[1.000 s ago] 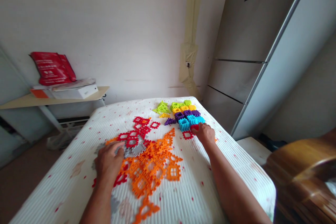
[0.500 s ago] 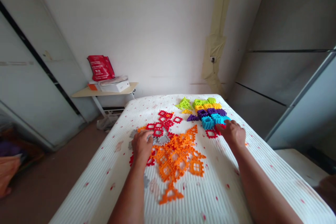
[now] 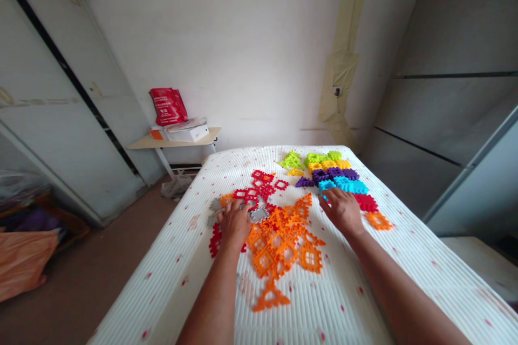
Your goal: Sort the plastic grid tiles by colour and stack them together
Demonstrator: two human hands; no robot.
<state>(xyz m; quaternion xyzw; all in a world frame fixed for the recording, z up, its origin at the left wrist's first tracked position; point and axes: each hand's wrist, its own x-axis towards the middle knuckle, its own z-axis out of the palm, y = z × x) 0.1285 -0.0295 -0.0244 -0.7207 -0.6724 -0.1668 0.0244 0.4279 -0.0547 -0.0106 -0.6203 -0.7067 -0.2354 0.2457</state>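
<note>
On the white ribbed cover (image 3: 162,285), the left hand (image 3: 234,222) curves over the heap's left side, next to a grey piece (image 3: 259,214) and red pieces (image 3: 265,191), with orange pieces (image 3: 282,222) spread to its right. The right hand (image 3: 343,209) sits before light-blue blocks (image 3: 345,184), red blocks (image 3: 367,203) just to its right. Whether either hand grips anything cannot be told.

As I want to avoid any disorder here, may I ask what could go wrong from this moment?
The right hand is close to the cyan blocks, so its fingers might knock them out of line. Many orange pieces overlap and have toothed edges, so lifting one could drag others along. The left hand seems to block part of the view of the grey pieces, so one might be overlooked.
</note>
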